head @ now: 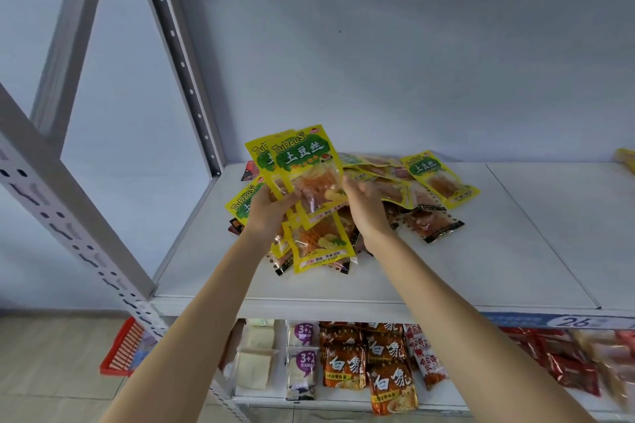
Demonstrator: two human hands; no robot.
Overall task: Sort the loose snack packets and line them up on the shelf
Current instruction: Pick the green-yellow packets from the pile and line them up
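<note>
A heap of loose snack packets [378, 192] lies on the white shelf [481, 268], mixing yellow-green ones with dark red-brown ones [433, 225]. My left hand [269, 213] grips a small fan of upright yellow-green packets [305, 168] by their lower part, held above the heap. My right hand [366, 203] is beside them with straight, relaxed fingers touching the right edge of the fan. One yellow-green packet [319, 245] lies flat at the front of the heap, another [439, 178] at the back right.
A grey perforated upright [182, 58] stands at the shelf's back left corner, another [68, 223] at the front left. The lower shelf [360, 367] holds rows of packaged snacks. A red basket [120, 350] sits on the floor at the left. A yellow item [627, 158] shows at the far right.
</note>
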